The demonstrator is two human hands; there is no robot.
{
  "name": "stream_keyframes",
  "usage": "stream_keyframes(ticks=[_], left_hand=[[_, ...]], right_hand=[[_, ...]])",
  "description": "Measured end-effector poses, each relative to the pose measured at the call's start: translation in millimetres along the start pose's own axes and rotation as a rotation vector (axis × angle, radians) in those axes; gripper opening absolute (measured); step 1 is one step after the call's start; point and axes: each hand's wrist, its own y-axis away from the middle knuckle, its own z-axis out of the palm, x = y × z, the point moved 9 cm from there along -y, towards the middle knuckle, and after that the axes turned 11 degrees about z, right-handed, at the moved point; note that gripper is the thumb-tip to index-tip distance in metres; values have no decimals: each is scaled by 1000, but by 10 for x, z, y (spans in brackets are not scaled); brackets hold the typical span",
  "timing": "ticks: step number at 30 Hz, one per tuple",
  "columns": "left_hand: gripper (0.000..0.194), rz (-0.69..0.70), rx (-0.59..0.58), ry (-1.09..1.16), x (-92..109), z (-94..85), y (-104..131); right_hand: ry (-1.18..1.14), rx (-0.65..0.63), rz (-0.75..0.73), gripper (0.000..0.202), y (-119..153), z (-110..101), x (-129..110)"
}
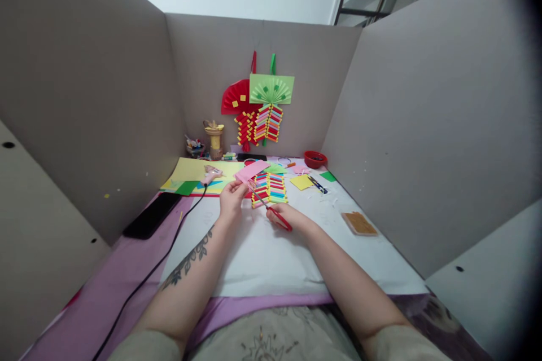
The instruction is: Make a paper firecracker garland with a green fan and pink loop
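Note:
Pinched in the fingers of my left hand (232,198) is a pink sheet of paper (253,170), held above the table. My right hand (288,216) grips red-handled scissors (279,218), whose blades point up and left toward the near edge of the paper. Whether the blades touch the paper is too small to tell. Just beyond the scissors lies a string of coloured paper rolls (277,187) with yellow ends, in two slanted rows. A pink glue gun (211,174) rests left of my left hand, on yellow paper (186,171).
A black phone-like slab (152,215) and the glue gun's black cord (163,254) lie at left. A red bowl (315,159), a cutter (317,184) and a brown block (359,223) sit at right. Grey partitions (266,39) enclose the table; paper fan ornaments (271,90) hang at the back.

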Motion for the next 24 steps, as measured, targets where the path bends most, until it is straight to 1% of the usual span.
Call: stream_keyframes(ticks=[7,11,14,18,21,24], left_hand=[[31,-61,12,121,50,70,38],[29,-80,25,130,97,81,57],[31,-81,19,84,123,74,58],[36,-62,13,-32,126,19,13],[34,-33,-5,-116,114,-24,-43],[29,-18,12,-154,100,-77,-79]], right_hand=[[-25,-2,19,27,-3,-1,-4],[-15,3,29,26,11,-5,-7],[23,18,38,26,10,-19,3],[127,52,31,25,-7,-48,10],[180,64,23,29,-15,-59,17],[184,60,22,31,-21,-62,35]])
